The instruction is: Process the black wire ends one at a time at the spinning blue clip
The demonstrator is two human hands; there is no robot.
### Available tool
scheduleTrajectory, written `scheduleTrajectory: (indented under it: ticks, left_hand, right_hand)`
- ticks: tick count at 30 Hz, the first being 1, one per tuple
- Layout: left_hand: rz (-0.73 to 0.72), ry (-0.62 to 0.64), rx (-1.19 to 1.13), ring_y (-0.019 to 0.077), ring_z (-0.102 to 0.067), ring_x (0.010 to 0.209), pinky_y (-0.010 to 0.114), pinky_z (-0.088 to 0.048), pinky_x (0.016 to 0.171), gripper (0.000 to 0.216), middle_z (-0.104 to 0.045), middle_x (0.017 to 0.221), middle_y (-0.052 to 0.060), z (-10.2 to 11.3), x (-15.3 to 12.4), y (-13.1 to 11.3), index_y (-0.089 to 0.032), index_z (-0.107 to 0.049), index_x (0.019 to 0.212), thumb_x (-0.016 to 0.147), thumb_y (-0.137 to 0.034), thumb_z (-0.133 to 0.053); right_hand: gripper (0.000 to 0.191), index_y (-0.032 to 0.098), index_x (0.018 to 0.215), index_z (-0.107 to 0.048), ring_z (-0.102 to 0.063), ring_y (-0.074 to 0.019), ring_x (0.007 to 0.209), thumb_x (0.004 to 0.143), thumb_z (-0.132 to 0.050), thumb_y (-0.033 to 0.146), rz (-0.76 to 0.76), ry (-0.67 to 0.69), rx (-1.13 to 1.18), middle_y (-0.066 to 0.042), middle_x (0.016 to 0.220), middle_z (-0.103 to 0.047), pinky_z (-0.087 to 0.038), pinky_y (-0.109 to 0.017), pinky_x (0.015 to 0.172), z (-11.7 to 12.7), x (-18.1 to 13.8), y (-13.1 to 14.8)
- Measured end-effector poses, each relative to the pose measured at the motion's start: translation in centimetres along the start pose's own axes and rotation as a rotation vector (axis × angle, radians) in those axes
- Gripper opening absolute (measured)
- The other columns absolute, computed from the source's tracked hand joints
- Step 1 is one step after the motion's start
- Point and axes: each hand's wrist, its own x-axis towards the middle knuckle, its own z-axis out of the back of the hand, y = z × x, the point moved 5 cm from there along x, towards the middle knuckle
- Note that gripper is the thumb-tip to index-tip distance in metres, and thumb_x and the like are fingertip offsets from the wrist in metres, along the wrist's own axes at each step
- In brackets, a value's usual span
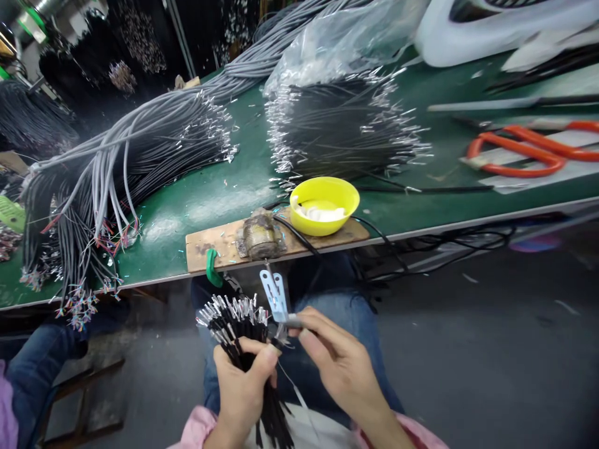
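My left hand (243, 383) is closed round a bundle of thin black wires (233, 319) with bare silvery tips fanned upward. My right hand (339, 365) pinches one wire at the bundle's right edge, next to a pale blue metal blade (276, 296) that hangs down from a small worn device (259, 236) on a wooden board (206, 246). Both hands are over my lap in blue jeans, below the table's front edge.
A yellow bowl (324, 202) with white stuff sits on the board. On the green table (219, 193) lie a grey cable bundle (116, 162), a black wire pile (341, 128) under clear plastic, and orange scissors (524, 149). Another person's leg (32, 368) is at the left.
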Motion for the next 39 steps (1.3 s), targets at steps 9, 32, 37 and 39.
scheduleTrajectory:
  ticks: [9,32,37,39]
  left_hand:
    - [-0.042,0.137,0.043,0.0126,-0.049,0.036,0.027,-0.044,0.041,0.030,-0.057,0.038,0.000,0.2,0.6,-1.7,-0.017,-0.068,0.051,0.057,-0.045,-0.076]
    - [-0.215,-0.135,0.165,0.0271,-0.068,0.050,0.038,-0.059,0.060,0.005,-0.072,0.051,0.004,-0.4,0.3,-3.8,-0.023,-0.073,0.048,0.050,-0.023,-0.078]
    - [-0.221,-0.106,0.178,0.0259,-0.067,0.047,0.036,-0.058,0.056,0.005,-0.071,0.050,0.003,-0.6,0.4,-3.8,-0.023,-0.073,0.048,0.051,-0.024,-0.077]
    - [-0.225,-0.105,0.184,0.0259,-0.067,0.048,0.036,-0.058,0.056,0.005,-0.071,0.050,0.004,-0.5,0.3,-3.8,-0.023,-0.073,0.049,0.051,-0.023,-0.077]
  right_hand:
    - [0.036,0.019,0.058,-0.060,-0.046,-0.0143,0.053,0.070,-0.066,0.052,-0.431,0.236,0.585,0.000,0.055,-0.051,-0.037,-0.025,0.049,-2.5,-0.5,-1.8]
    - [0.044,0.019,0.047,-0.043,-0.029,-0.0078,0.043,0.061,-0.069,0.052,-0.659,0.107,0.598,0.006,0.046,-0.036,-0.024,-0.021,0.038,-3.8,5.1,-1.9]
    - [0.046,0.020,0.044,-0.038,-0.026,-0.0071,0.043,0.061,-0.071,0.047,-0.632,0.070,0.565,0.007,0.045,-0.031,-0.020,-0.021,0.037,-3.6,5.4,-1.8]
    - [0.048,0.020,0.044,-0.037,-0.027,-0.0073,0.043,0.059,-0.071,0.051,-0.643,0.074,0.571,0.007,0.045,-0.032,-0.021,-0.021,0.038,-3.7,5.3,-2.0]
